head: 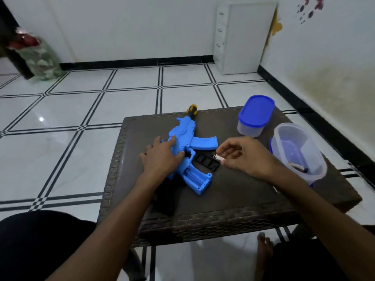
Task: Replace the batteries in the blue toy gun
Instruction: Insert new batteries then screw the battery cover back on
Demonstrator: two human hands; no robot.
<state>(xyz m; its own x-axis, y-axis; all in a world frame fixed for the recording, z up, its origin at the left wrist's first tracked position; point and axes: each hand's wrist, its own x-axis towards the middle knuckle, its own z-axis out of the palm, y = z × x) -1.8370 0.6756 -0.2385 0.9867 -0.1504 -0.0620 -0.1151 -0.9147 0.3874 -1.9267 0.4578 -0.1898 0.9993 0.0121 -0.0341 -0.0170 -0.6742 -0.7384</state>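
Observation:
The blue toy gun [189, 138] lies on the dark woven table [233, 199], its grip pointing toward me with the battery compartment [195, 176] uncovered. My left hand [162, 157] presses flat on the gun's body with straight fingers. Just right of the gun, my right hand [241, 157] pinches a small white battery [220, 158] between thumb and fingers. Under that battery lies the black compartment cover [207, 162]. A yellow and black screwdriver [192, 109] rests at the table's far edge, beyond the muzzle.
An open clear tub [298, 151] at the table's right holds a few batteries [298, 166]. A closed tub with a blue lid [254, 115] stands behind it. White tiled floor surrounds the table; a white cabinet [241, 37] stands against the far wall.

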